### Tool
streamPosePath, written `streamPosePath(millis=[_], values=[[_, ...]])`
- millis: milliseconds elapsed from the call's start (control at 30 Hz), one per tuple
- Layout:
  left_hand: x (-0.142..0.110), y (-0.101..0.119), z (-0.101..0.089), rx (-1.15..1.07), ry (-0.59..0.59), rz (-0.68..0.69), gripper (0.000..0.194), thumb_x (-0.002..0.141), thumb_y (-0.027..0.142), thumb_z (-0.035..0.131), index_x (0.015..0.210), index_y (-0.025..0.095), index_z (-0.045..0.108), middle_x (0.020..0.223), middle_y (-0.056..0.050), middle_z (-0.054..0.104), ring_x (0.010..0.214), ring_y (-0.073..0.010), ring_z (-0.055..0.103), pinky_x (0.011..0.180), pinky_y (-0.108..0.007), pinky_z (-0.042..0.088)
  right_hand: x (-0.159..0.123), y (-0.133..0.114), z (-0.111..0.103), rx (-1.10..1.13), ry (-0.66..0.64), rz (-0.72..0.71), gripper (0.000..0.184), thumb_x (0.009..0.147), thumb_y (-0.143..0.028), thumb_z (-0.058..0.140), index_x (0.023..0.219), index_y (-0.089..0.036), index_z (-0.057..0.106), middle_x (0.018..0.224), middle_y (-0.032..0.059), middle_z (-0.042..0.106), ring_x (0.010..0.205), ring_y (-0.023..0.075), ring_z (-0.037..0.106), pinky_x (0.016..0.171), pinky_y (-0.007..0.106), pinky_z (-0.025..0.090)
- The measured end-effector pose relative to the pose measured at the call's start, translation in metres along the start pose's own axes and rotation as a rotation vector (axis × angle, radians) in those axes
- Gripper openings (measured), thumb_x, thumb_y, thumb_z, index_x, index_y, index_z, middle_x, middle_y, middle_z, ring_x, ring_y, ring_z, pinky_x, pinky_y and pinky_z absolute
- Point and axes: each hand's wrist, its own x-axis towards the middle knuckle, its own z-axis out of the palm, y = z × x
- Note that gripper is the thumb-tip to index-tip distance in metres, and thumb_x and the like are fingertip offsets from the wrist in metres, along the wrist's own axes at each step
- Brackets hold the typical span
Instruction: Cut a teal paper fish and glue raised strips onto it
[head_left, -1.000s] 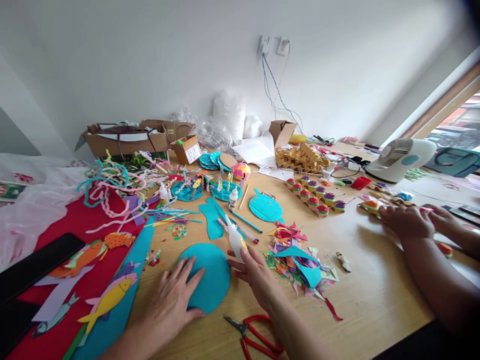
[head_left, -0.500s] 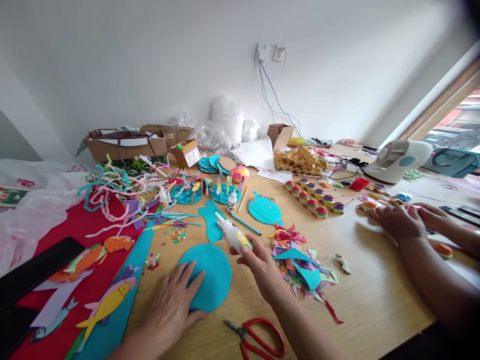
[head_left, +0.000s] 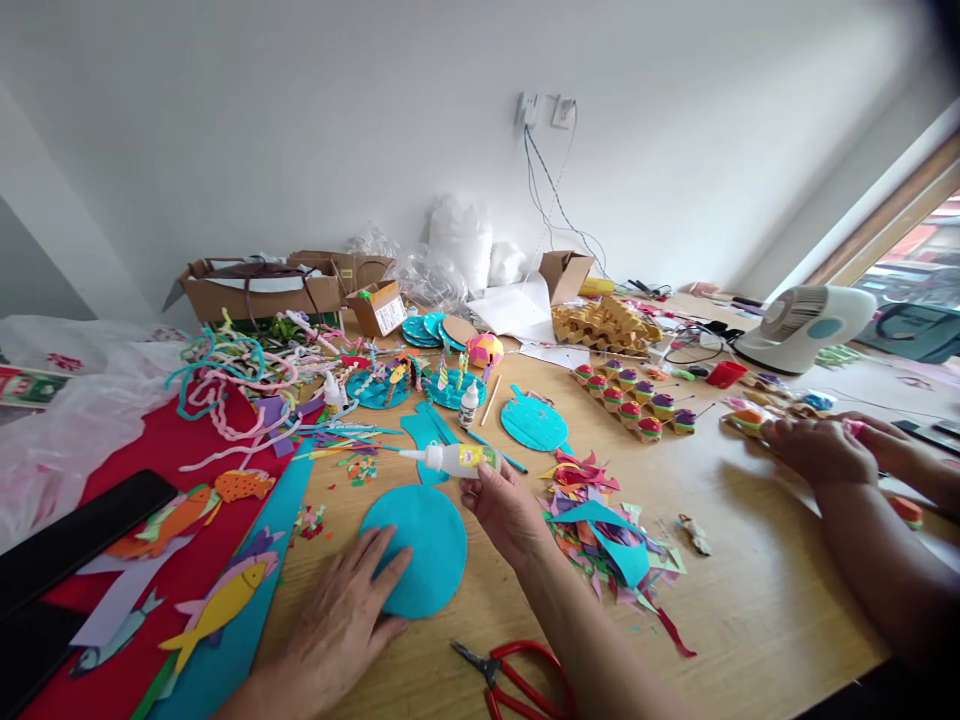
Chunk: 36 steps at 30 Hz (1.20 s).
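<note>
A flat round disc of bright blue sheet material (head_left: 431, 565) is pressed to the wooden table (head_left: 750, 600) by the left hand (head_left: 345, 605), whose fingers are spread over the disc's near-left part. In the right hand (head_left: 504, 505), just to the right of the disc's far edge, a translucent white squeeze bottle with a yellow label (head_left: 459, 459) is gripped near its base between thumb and fingers; it is held nearly level, with its pointed nozzle turned to the left, beyond the disc. Beyond the right hand, a small upright white bottle with a dark label (head_left: 468, 408) is seen. To the right of the right hand, a loose heap of multicoloured paper scraps (head_left: 592, 535) is spread on the table. Between the two forearms, nearer the camera, red-handled metal cutters (head_left: 491, 668) are laid. Well to the left of the left hand, a yellow paper fish (head_left: 225, 603) is placed on layered coloured sheets. Far to the right of the right hand, another person's hands (head_left: 821, 450) are seen close together; whether anything is pinched there cannot be told.
</note>
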Motion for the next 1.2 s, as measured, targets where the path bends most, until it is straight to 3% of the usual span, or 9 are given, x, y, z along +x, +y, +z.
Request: streamPosePath(millis=[233, 400, 667, 933, 1200], values=[[0.000, -0.008, 0.006, -0.098, 0.202, 0.081, 0.040, 0.083, 0.016, 0.054, 0.122, 0.027, 0.057, 0.129, -0.006, 0.058, 0.116, -0.0245, 0.056, 0.094, -0.037, 0.050, 0.000, 0.015, -0.009, 0.095, -0.039, 0.040, 0.043, 0.061, -0.037, 0.082, 0.096, -0.021, 0.061, 0.074, -0.0014, 0.064, 0.059, 0.0089, 0.057, 0.049, 0.017, 0.042], [0.003, -0.010, -0.007, -0.193, 0.284, 0.146, 0.032, 0.091, 0.017, 0.042, 0.116, 0.024, 0.061, 0.118, -0.006, 0.065, 0.108, -0.0184, 0.061, 0.092, -0.026, 0.050, -0.001, 0.016, -0.011, 0.104, -0.039, 0.059, 0.044, 0.061, -0.038, 0.082, 0.097, -0.021, 0.061, 0.077, -0.0009, 0.067, 0.059, 0.0094, 0.061, 0.048, 0.016, 0.042], [0.003, -0.010, -0.014, -0.298, 0.305, 0.174, 0.031, 0.089, 0.013, 0.041, 0.107, 0.023, 0.064, 0.106, -0.006, 0.069, 0.100, -0.0183, 0.065, 0.087, -0.025, 0.053, 0.001, 0.012, -0.010, 0.024, 0.055, -0.039, 0.033, 0.060, -0.044, 0.078, 0.071, -0.020, 0.058, 0.064, -0.0007, 0.064, 0.049, 0.0102, 0.052, 0.042, 0.020, 0.039], [0.006, -0.010, -0.019, -0.360, 0.322, 0.189, 0.040, 0.081, 0.000, 0.035, 0.099, 0.020, 0.065, 0.093, -0.007, 0.068, 0.089, -0.0169, 0.066, 0.078, -0.024, 0.055, 0.001, 0.012, -0.015, 0.005, 0.024, -0.007, 0.039, 0.062, -0.050, 0.076, 0.075, -0.017, 0.059, 0.062, 0.0020, 0.064, 0.047, 0.0127, 0.058, 0.035, 0.018, 0.028], [0.005, -0.015, -0.019, -0.421, 0.283, 0.169, 0.042, 0.080, 0.001, 0.035, 0.095, 0.023, 0.068, 0.087, -0.006, 0.068, 0.083, -0.0166, 0.066, 0.071, -0.024, 0.055, 0.000, 0.010, -0.017, 0.010, -0.019, -0.034, 0.035, 0.061, -0.038, 0.080, 0.080, -0.019, 0.059, 0.075, 0.0010, 0.066, 0.054, 0.0107, 0.056, 0.044, 0.019, 0.035]])
